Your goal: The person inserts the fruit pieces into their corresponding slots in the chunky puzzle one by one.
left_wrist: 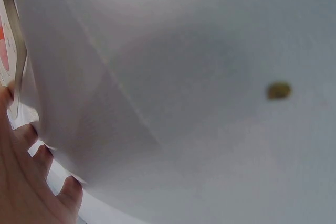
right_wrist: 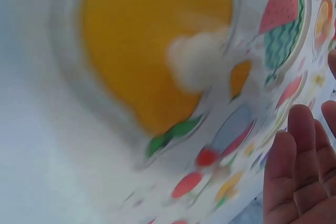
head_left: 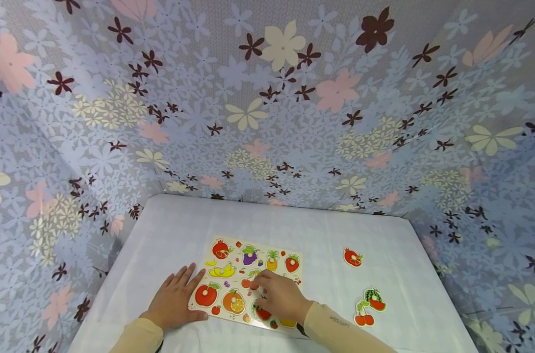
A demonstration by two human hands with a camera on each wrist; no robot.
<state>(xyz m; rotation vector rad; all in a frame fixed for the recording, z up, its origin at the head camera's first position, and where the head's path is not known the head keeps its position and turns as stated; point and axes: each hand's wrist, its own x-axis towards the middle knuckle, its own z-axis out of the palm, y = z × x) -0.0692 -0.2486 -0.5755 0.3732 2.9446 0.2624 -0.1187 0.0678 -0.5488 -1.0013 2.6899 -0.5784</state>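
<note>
A wooden fruit puzzle board (head_left: 237,257) lies on the white-covered table, with knobbed fruit pieces such as bananas (head_left: 222,270), a red apple (head_left: 206,295) and an orange (head_left: 234,301) in it. My left hand (head_left: 174,296) rests at the board's left edge with its fingers spread and its thumb along the near left corner. Over the board's right half, my right hand (head_left: 278,293) reaches in close to the cherry picture (head_left: 246,283) and the watermelon picture (head_left: 262,311). In the right wrist view its fingers (right_wrist: 303,166) look extended, near a yellow fruit piece (right_wrist: 152,40) with a white knob.
Right of the board lie a loose pomegranate piece (head_left: 352,257), a watermelon piece (head_left: 375,300) and a cherry piece (head_left: 364,315), the last two touching or overlapping. Flower-patterned cloth (head_left: 249,122) hangs behind and beside the white table (head_left: 174,220).
</note>
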